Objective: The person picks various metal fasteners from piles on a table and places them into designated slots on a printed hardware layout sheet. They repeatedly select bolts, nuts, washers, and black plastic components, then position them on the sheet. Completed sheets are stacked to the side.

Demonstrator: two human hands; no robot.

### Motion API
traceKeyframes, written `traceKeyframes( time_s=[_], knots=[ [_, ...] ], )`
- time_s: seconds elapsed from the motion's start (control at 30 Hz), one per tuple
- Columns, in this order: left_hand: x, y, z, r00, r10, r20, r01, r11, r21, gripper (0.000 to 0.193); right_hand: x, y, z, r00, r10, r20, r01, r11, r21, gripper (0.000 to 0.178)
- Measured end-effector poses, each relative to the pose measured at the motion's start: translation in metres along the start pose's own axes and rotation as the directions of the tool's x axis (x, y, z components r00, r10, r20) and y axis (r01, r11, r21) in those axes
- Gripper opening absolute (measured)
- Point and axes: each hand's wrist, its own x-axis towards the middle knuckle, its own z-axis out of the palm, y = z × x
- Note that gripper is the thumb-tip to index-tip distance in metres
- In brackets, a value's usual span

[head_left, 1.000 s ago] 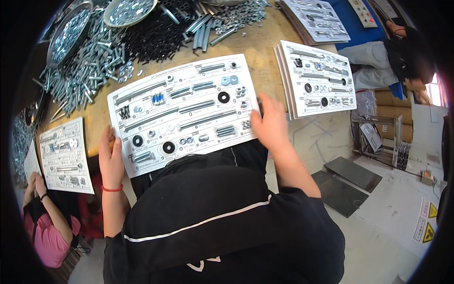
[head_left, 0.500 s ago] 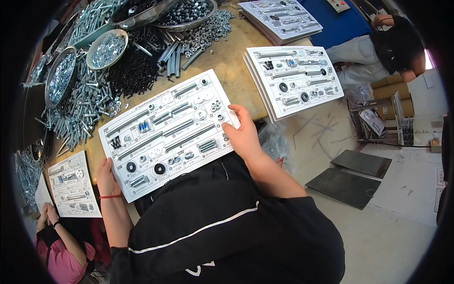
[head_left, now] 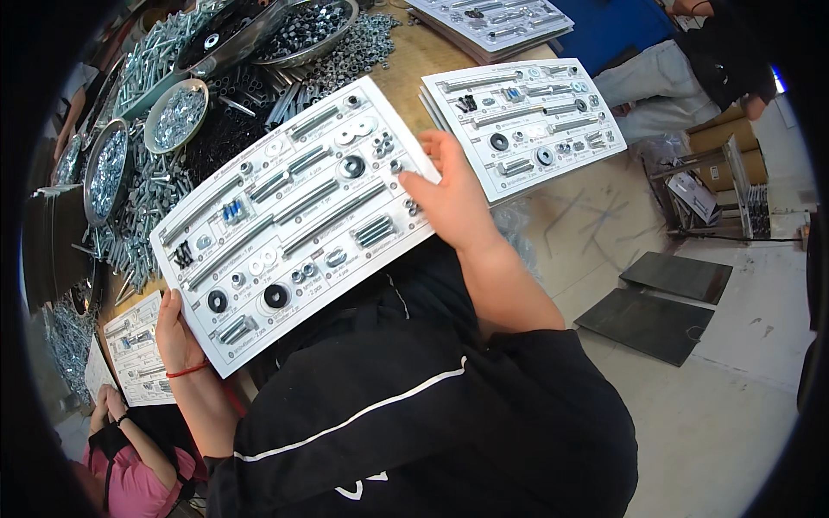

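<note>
I hold a white hardware card tilted over my lap. It carries rows of long bolts, shorter screws, nuts, pale and black washers and a small bag with blue pieces. My left hand, with a red cord at the wrist, grips its lower left edge, most of the fingers hidden behind. My right hand pinches its right edge, thumb on the front beside some nuts, fingers at the rear. Just beyond my right hand lies a stack of similar cards at the table edge.
Loose bolts, nuts and dark screws are heaped on the wooden table, with metal bowls of small parts. Another card stack lies farther back. At left a person in pink holds a card. Dark flat panels lie on the floor.
The held card has risen and come closer, tilting more steeply up to the right, with both hands still on it. The surroundings have shifted slightly in view.
</note>
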Motion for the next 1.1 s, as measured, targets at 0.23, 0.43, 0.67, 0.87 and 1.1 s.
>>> traceKeyframes(
  time_s=[0.23,0.43,0.67,0.87,1.1],
  knots=[
    [0.027,-0.002,-0.019,0.973,-0.017,0.229,0.025,0.999,-0.034,0.038,-0.02,-0.009,0.013,0.989,-0.013,-0.149,-0.005,0.992,-0.123,0.06],
    [0.049,0.006,-0.026,0.896,-0.082,0.436,0.112,0.993,-0.044,0.037,-0.039,-0.027,0.03,0.954,0.031,-0.299,-0.02,0.999,0.04,0.062],
    [0.084,0.003,-0.038,0.811,-0.166,0.561,0.174,0.984,0.04,0.036,-0.048,-0.031,0.052,0.859,-0.062,-0.508,0.036,0.997,-0.061,0.049],
    [0.094,-0.001,-0.033,0.757,-0.217,0.617,0.239,0.97,0.048,0.034,-0.042,-0.024,0.052,0.772,-0.17,-0.612,0.092,0.983,-0.156,0.046],
    [0.091,0.003,-0.034,0.701,-0.256,0.665,0.279,0.957,0.074,0.036,-0.027,-0.009,0.045,0.734,-0.222,-0.642,0.062,0.963,-0.262,0.044]
  ],
)
